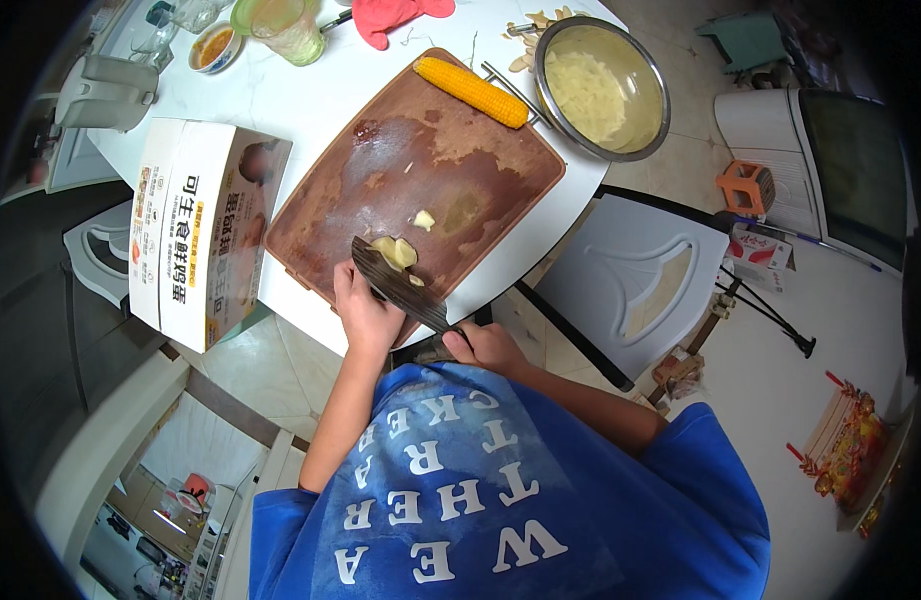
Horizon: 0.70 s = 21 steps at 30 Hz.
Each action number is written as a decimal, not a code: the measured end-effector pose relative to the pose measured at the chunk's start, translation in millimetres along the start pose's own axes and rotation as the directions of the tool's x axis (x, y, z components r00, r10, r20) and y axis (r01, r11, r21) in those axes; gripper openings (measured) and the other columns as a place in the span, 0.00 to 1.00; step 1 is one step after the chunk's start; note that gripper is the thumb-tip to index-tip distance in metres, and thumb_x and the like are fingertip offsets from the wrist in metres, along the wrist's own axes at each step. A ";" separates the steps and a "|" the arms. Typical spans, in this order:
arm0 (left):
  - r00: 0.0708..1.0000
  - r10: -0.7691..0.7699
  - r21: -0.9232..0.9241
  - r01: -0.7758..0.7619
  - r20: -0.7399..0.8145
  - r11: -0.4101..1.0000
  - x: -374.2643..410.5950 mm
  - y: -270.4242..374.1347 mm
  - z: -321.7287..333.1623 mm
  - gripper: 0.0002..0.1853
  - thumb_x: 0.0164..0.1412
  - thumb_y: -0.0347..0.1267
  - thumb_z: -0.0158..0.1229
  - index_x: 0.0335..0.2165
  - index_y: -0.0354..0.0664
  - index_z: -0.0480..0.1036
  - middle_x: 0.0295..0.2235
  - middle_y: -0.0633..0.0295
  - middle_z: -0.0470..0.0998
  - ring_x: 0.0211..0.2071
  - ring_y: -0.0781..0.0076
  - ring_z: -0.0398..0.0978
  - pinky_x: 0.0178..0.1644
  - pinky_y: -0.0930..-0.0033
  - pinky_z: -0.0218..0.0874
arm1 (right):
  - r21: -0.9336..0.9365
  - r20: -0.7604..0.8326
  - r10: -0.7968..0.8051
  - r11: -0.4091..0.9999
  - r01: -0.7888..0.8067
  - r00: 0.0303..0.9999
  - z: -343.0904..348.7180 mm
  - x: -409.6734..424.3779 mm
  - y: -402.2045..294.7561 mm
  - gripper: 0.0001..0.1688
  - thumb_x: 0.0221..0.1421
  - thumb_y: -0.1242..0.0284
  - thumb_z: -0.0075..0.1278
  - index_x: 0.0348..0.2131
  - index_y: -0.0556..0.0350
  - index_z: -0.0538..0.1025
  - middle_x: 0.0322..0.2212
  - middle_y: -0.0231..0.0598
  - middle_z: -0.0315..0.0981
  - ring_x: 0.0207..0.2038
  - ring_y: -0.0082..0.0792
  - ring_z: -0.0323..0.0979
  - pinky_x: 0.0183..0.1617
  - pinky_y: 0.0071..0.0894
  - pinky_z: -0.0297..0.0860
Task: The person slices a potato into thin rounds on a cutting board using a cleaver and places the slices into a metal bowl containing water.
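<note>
My right hand (490, 349) is closed round the handle of a dark, wood-grained knife (400, 289), whose wide blade lies slanted over the near edge of a brown cutting board (340, 180). At the blade's far end is my left hand (366, 307), its fingers partly hidden behind the blade; whether they grip it I cannot tell. Pale yellow chunks (395, 253), perhaps potato or ginger, lie against the blade's far side. Another small piece (423, 220) sits farther up the wet board. A peeled corn cob (471, 91) rests along the board's far edge.
A steel bowl (659, 124) of pale slices stands right of the board, beside peelings (522, 60) and a metal-handled tool. Left are a printed carton (179, 232), a pitcher (104, 94), a sauce bowl (215, 47) and a green cup (291, 34). A red cloth (393, 16) lies behind. Chairs flank the table.
</note>
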<state>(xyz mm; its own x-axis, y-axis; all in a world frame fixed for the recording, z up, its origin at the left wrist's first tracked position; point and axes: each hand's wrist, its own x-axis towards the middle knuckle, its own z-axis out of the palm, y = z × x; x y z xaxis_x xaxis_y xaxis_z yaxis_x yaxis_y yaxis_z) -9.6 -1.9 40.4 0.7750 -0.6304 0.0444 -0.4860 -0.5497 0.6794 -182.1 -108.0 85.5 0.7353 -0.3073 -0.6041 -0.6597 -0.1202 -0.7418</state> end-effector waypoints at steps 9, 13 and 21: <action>0.995 0.098 0.056 -0.097 -0.008 0.994 3.8 0.0 -1.6 0.19 0.44 0.30 0.69 0.38 0.35 0.78 0.39 0.48 0.74 0.41 0.50 0.71 0.47 0.57 0.66 | -0.026 0.039 -0.002 1.000 0.003 0.999 -2.0 0.1 -4.6 0.36 0.64 0.46 0.39 0.26 0.64 0.72 0.24 0.65 0.73 0.31 0.68 0.73 0.38 0.62 0.67; 0.997 0.079 0.017 -0.079 0.001 0.997 7.4 7.2 -3.7 0.18 0.44 0.29 0.68 0.37 0.35 0.78 0.39 0.48 0.75 0.41 0.49 0.72 0.46 0.56 0.66 | -0.032 0.041 0.010 0.999 -0.009 0.999 0.3 5.3 -5.7 0.36 0.64 0.47 0.39 0.26 0.65 0.72 0.24 0.66 0.73 0.31 0.68 0.73 0.38 0.62 0.67; 0.998 -0.047 0.005 0.047 0.037 0.999 -2.9 -2.7 -1.1 0.21 0.42 0.25 0.63 0.41 0.32 0.75 0.38 0.46 0.70 0.41 0.46 0.71 0.45 0.55 0.66 | -0.086 0.039 0.054 0.995 -0.051 0.998 6.0 27.8 -9.3 0.33 0.64 0.50 0.40 0.32 0.66 0.76 0.26 0.68 0.74 0.33 0.70 0.73 0.41 0.63 0.68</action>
<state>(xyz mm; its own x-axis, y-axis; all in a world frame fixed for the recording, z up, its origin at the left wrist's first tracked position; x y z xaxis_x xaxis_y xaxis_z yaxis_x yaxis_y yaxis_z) -10.1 2.0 39.2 0.7815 -0.6238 -0.0148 -0.4513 -0.5814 0.6770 -154.6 -109.7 73.9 0.7040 -0.2764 -0.6542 -0.7070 -0.1854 -0.6824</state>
